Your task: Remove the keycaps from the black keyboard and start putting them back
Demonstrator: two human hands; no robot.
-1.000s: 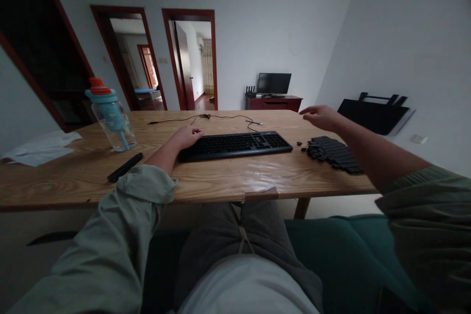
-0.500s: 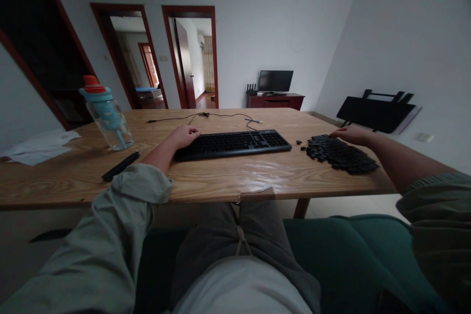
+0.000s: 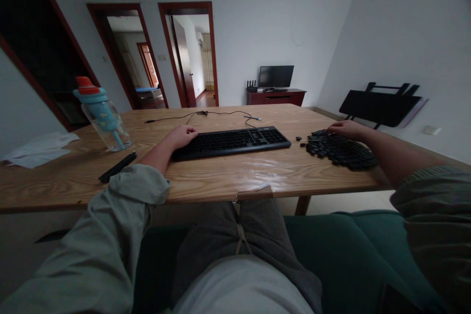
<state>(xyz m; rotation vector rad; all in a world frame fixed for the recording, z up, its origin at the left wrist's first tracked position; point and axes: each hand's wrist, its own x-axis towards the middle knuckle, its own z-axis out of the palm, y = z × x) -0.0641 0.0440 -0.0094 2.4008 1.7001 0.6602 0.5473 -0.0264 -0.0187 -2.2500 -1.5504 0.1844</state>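
A black keyboard (image 3: 235, 140) lies on the wooden table in front of me. Its left end is under my left hand (image 3: 183, 136), which is closed round the back left corner with the thumb showing on top. Off to the right is a heaped pile of black keycaps (image 3: 340, 150). At the pile's far edge is my right hand (image 3: 346, 130), fingers bent down and drawn together at the tips. Whatever those fingertips hold is too small to make out. Two loose keycaps (image 3: 299, 138) sit between the keyboard and the pile.
A clear bottle with a blue and red top (image 3: 105, 117) stands at the left, near white paper (image 3: 40, 149). A black stick-like object (image 3: 117, 167) lies by my left forearm. The keyboard's cable (image 3: 217, 114) runs along the back. Clear tape (image 3: 253, 196) covers the front edge.
My right hand has shifted slightly left at the far edge of the pile. The left hand stays on the keyboard's left end. The whole view has moved a little.
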